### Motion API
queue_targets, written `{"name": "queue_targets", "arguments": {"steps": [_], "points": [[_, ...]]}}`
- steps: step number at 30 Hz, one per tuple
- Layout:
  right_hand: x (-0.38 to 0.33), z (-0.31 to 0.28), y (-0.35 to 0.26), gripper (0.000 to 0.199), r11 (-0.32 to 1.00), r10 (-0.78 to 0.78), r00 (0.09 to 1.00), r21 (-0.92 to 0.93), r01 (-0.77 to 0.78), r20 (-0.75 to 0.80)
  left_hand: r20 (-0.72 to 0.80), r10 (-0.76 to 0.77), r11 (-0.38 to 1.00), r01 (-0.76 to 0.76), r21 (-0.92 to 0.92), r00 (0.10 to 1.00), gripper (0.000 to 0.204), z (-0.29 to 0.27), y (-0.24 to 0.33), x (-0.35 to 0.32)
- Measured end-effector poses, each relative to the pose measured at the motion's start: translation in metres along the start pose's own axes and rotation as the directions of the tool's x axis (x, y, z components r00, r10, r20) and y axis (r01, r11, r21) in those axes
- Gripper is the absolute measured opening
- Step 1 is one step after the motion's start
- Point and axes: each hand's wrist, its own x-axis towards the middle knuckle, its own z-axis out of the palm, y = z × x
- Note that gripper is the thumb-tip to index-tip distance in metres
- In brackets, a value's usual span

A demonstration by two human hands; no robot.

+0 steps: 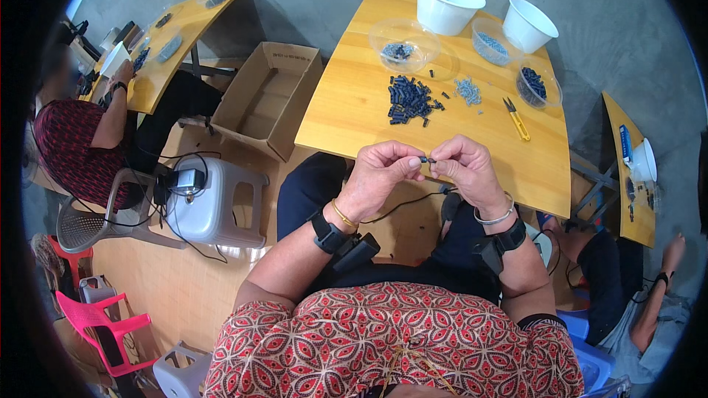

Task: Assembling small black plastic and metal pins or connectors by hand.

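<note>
My left hand (380, 177) and my right hand (466, 169) meet at the near edge of the wooden table (346, 118). Between their fingertips they pinch one small dark plastic part (425, 158). Both wrists carry black strapped devices and a bangle. Farther out on the table lies a pile of dark blue parts (408, 99), with a smaller cluster of light grey parts (467, 91) to its right. Yellow-handled snips (517, 119) lie right of those.
Two white bowls (447, 1) (528, 23) and several clear tubs (403, 46) holding parts stand at the table's far edge. An open cardboard box (269, 96) and a grey stool (214, 199) sit on the floor to my left. Other people work at tables left (88, 133) and right (649, 302).
</note>
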Motion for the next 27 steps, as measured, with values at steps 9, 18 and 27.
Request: {"name": "queue_targets", "arguments": {"steps": [9, 18, 27], "points": [[-0.002, 0.0, 0.0, 0.009, 1.0, 0.014, 1.0, -0.024, -0.014, 0.009, 0.0, -0.017, 1.0, 0.017, 0.016, 1.0, 0.009, 0.002, 0.001, -0.002], [-0.006, 0.003, -0.007, 0.006, 0.988, 0.01, 1.0, -0.154, -0.007, 0.019, 0.041, -0.048, 0.989, 0.041, 0.145, 0.998, 0.009, -0.003, 0.005, -0.003], [-0.013, 0.014, -0.002, 0.005, 0.927, -0.18, 0.982, -0.324, 0.187, 0.052, 0.039, -0.106, 0.994, 0.107, -0.022, 0.994, 0.007, 0.0, 0.0, -0.006]]}}
